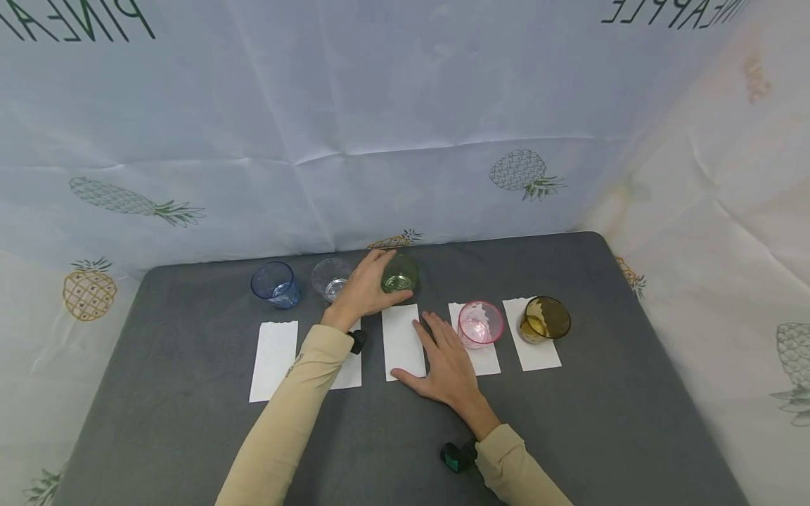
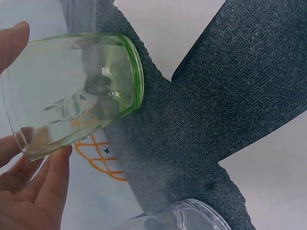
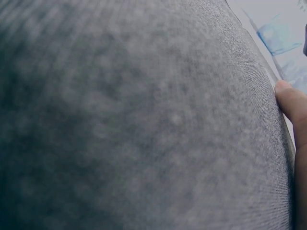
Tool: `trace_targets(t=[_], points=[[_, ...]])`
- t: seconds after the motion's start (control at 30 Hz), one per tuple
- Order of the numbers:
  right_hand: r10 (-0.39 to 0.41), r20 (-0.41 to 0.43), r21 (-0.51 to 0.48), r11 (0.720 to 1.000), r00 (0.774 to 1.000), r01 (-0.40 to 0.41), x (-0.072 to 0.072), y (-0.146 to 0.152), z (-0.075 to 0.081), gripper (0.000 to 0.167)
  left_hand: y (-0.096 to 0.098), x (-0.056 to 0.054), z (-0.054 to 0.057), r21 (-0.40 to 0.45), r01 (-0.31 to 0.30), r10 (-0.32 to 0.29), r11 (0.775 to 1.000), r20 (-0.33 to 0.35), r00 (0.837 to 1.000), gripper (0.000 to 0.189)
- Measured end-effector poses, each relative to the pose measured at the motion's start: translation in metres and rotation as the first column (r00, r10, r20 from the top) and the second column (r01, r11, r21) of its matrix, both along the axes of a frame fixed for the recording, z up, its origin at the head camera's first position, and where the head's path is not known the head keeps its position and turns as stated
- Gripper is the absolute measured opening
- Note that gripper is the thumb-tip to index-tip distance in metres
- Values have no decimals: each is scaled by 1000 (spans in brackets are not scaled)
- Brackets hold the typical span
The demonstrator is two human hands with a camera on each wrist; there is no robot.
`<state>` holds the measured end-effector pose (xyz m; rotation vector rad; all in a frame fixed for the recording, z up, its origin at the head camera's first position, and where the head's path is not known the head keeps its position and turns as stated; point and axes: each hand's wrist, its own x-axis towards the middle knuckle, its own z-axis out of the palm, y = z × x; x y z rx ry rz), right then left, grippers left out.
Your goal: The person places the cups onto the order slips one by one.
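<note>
A green glass [image 1: 400, 274] stands at the back of the table, and my left hand [image 1: 365, 287] grips it. In the left wrist view, the thumb [image 2: 12, 42] is on one side of that tumbler and the fingers [image 2: 53, 182] are on the other, near its rim. My right hand [image 1: 448, 367] lies with spread fingers between a white paper slip [image 1: 401, 341] and the pink glass [image 1: 479, 325]. Its thumb [image 3: 291, 103] reaches the slip's edge. Nothing is in that hand. A clear glass [image 1: 328, 273] is partly hidden behind my left hand.
To the left stands a blue glass [image 1: 275, 285] behind another paper slip [image 1: 272, 360]. An amber glass [image 1: 545, 320] sits on the rightmost slip [image 1: 541, 358], and the pink one is on the slip beside it. A pineapple-print cloth [image 1: 405, 105] hangs behind the grey table [image 1: 626, 393].
</note>
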<state>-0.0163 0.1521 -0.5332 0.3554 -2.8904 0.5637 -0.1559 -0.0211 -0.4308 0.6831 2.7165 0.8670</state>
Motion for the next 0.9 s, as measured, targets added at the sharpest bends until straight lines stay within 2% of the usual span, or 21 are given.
trace_targets(t=[0.3, 0.67, 0.9], points=[[1, -16, -1, 1000, 1000, -1, -1, 0, -1, 98, -1, 1, -1, 19, -8, 8, 1000, -29, 1000, 92], [12, -76, -1, 1000, 997, -12, 0, 1, -3, 98, -1, 5, 7, 44, -6, 9, 999, -52, 999, 92], [10, -44, 6, 1000, 999, -10, -1, 1, -3, 98, 0, 10, 13, 88, -2, 9, 996, -78, 997, 93]])
